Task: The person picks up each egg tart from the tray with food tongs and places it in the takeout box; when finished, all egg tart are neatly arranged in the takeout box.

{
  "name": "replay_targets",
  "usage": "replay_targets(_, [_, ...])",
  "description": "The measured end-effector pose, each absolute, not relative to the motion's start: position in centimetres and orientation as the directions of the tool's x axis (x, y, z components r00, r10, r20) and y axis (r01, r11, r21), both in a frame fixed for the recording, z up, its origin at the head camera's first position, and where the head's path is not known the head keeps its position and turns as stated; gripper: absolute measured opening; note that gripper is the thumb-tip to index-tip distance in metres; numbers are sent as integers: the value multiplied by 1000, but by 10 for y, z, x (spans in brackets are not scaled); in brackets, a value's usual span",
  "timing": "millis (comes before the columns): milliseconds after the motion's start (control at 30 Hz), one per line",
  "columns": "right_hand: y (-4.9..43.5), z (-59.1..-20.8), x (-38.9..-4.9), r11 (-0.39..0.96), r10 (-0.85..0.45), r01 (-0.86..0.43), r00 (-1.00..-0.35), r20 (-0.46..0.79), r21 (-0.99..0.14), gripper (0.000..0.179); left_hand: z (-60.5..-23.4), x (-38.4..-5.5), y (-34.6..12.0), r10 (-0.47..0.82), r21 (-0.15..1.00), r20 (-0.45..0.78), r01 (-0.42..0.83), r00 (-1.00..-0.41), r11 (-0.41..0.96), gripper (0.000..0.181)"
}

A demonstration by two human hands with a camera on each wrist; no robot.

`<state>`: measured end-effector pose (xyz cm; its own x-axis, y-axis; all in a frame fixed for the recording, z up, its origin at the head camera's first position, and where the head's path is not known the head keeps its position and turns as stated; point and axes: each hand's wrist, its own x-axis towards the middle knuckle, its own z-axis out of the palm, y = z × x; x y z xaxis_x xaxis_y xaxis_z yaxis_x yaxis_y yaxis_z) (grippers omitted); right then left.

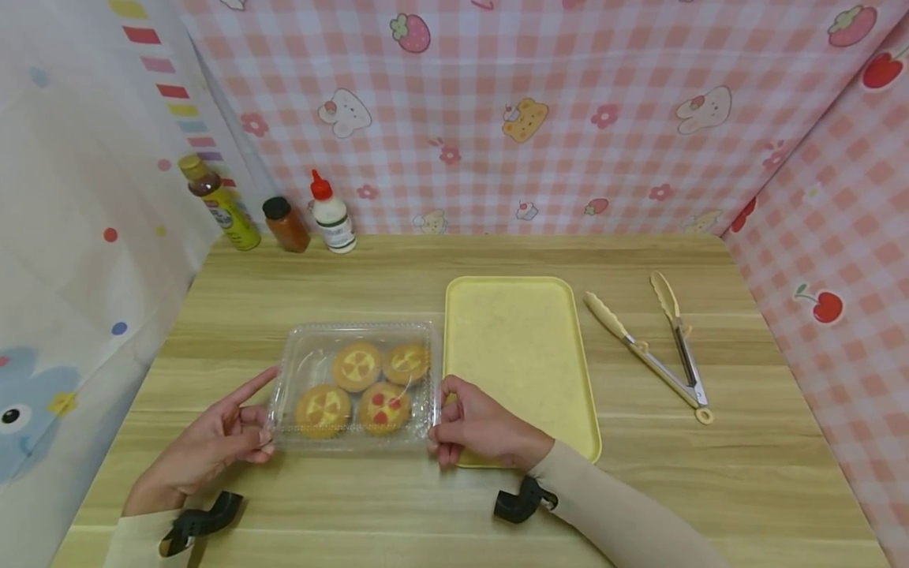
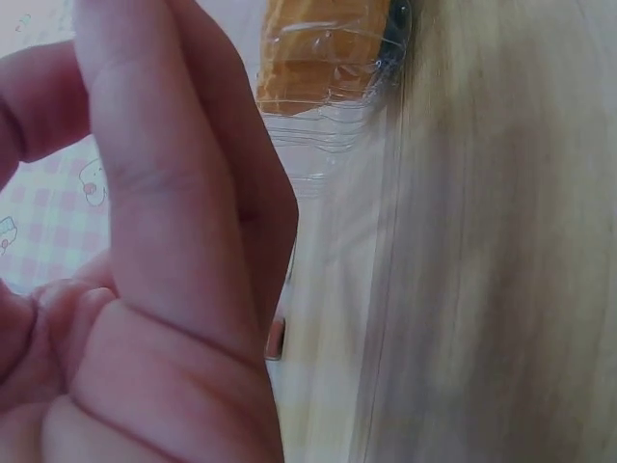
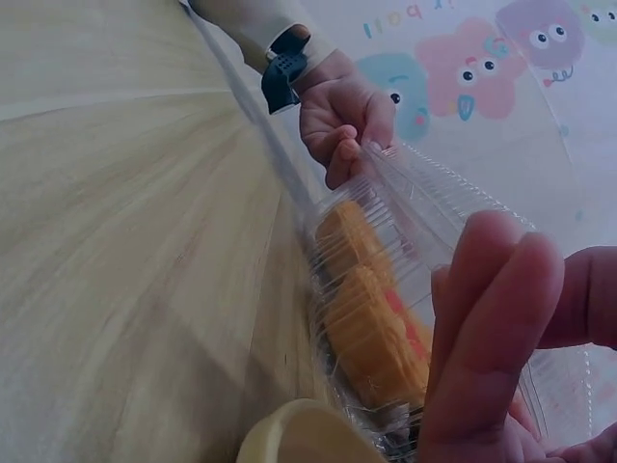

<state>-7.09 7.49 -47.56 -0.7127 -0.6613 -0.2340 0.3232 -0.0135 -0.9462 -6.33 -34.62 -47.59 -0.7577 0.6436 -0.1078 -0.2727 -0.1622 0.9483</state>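
A clear plastic clamshell box (image 1: 304, 355) sits on the wooden table, left of the yellow tray. Inside are several round golden tarts (image 1: 323, 410), one of them a tart with red spots (image 1: 385, 414). My left hand (image 1: 206, 446) pinches the box's front left corner, its index finger stretched along the side. At the front right corner, my right hand (image 1: 483, 422) grips the box edge with bent fingers, over the tray's left rim. The right wrist view shows the lid (image 3: 424, 183) and the tarts' sides (image 3: 376, 338) through the plastic.
The yellow tray (image 1: 514, 355) lies directly right of the box. Tongs (image 1: 662, 370) lie spread farther right. At the back left stand a yellow-green bottle (image 1: 234, 221), a black-capped jar (image 1: 287, 230) and a white bottle with a red nozzle (image 1: 334, 221).
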Motion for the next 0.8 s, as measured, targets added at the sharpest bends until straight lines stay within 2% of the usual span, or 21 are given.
replay_targets(167, [76,-475,-71,25,-647,339,-712,-273,-941,25,-473,-63,-346,648,947,-119,-283,-752,-154,91])
replay_targets(400, [80,-476,-72,51,-645,346,-705,-296,-937,30,-467,-63,-348,625,959,-177,-275,-760,-64,88])
replay_targets(633, [94,-471,-73,160,-642,259,-706,-300,-953,33,-459,-64,-351,619,972,-216,-223,-755,67,80])
replay_targets(800, [114,-463,-75,268,-652,144,-701,-289,-953,40,-446,-67,-352,593,950,-302,-184,-747,252,69])
